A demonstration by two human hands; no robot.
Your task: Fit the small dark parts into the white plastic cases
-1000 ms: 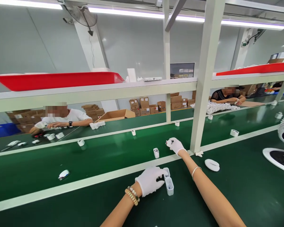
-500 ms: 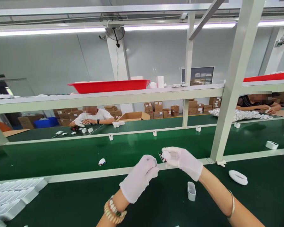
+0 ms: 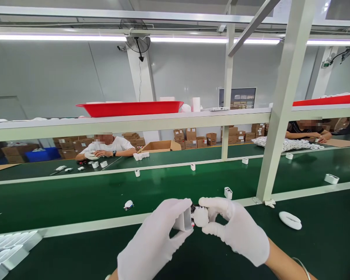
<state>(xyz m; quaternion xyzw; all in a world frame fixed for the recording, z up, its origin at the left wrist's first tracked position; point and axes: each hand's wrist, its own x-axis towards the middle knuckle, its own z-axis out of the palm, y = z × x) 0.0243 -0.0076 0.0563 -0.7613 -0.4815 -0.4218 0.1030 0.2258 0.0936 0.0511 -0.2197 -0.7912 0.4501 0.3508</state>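
Between the thumb and fingers of my white-gloved left hand is a white hollow plastic housing, its opening facing right. My right hand, gloved too, pinches a small circuit board with a round white part on it. The board's dark edge meets the mouth of the housing; how far it sits inside is hidden. Beyond my hands, on the green belt, a similar part with a white top lies to the left, and another white housing stands to the right.
A pale metal post rises at right from the belt's rail. White trays sit at lower left, a white oval ring at right. Several housings stand along the belt. A red tray rests on the shelf. Two people work opposite.
The white housing on the near table is now in my left hand. My right hand brought the circuit board down against it. A housing has appeared on the belt; the view shifted slightly.
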